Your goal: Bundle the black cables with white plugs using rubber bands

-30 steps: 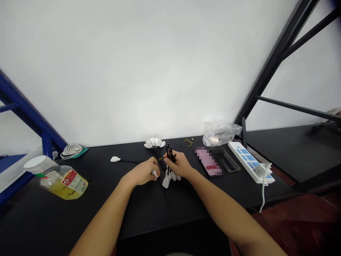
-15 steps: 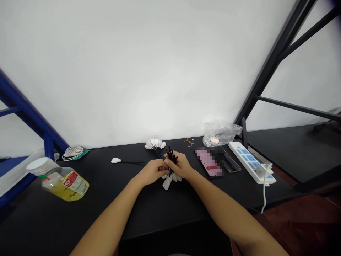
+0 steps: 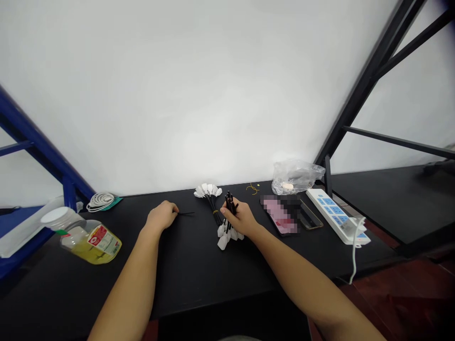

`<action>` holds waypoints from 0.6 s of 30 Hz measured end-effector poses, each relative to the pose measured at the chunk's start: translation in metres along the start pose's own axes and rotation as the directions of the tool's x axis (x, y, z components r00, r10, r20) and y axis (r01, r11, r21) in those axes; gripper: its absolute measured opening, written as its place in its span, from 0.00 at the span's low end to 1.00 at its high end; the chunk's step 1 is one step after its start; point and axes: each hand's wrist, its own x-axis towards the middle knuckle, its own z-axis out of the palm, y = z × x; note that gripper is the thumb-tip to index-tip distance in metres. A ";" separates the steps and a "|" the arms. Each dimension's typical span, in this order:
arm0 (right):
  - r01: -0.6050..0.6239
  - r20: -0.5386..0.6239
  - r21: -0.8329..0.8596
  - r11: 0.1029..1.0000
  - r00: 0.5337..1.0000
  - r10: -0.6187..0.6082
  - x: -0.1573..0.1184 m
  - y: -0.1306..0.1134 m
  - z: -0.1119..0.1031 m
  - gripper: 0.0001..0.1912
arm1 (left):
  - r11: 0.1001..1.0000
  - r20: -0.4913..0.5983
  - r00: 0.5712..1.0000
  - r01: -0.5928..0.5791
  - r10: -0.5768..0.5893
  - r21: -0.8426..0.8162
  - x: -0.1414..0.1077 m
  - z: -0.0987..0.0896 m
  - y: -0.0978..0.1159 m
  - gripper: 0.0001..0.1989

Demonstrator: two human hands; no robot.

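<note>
Clock positions taken from the cable bundle (image 3: 214, 208), 12 toward the wall.

Right hand (image 3: 240, 219): narrow, closed around black cable stems (image 3: 230, 202) at about 3 o'clock, stem ends up past the fist, white plug heads (image 3: 223, 242) below it at about 5. Left hand (image 3: 161, 215): at 9, well apart from the right, fingers curled down on the black tabletop (image 3: 192, 270). Thin black cable tail (image 3: 185, 213) out from under the fingertips toward the bundle, far end hidden. Firm grip or light contact: cannot tell.

Cable bundle: on the table between both hands, white heads fanned at 12, yellow tie (image 3: 215, 212) around the stems. Link to the held stems: cannot tell.

Around it: loose yellow wire (image 3: 252, 189) at 1; clear plastic bag (image 3: 295, 178) at 2; pixelated phone (image 3: 279, 215) at 3, dark glass-fronted slab (image 3: 310, 216) just beside it; white power strip with blue panels (image 3: 330, 214) further out at 3, white cord (image 3: 354, 251) off the table edge. Yellow-filled plastic jar with white lid (image 3: 93, 243) at 8; coiled white cable (image 3: 101, 201) at 9, near the wall. Blue steel frame (image 3: 42, 151) at far left, black steel frame (image 3: 366, 97) at far right.
</note>
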 end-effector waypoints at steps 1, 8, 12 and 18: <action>0.000 0.001 0.004 1.000 1.000 0.000 0.000 0.000 0.000 0.09 | 1.000 -0.004 1.000 0.000 0.000 -0.003 0.000 0.001 0.002 0.09; 0.011 0.011 0.018 1.000 1.000 -0.011 0.001 -0.001 -0.001 0.09 | 0.866 -0.091 0.966 -0.259 0.243 -0.428 -0.010 -0.010 0.031 0.06; 0.006 0.005 0.052 0.999 1.000 -0.007 0.000 0.001 0.002 0.11 | 0.434 -0.148 0.950 -0.259 0.274 -0.863 -0.027 -0.009 0.077 0.18; 0.064 0.017 0.071 0.995 0.998 -0.065 -0.003 -0.001 0.006 0.13 | 0.079 -0.125 0.939 -0.158 0.319 -0.984 -0.045 0.019 0.132 0.18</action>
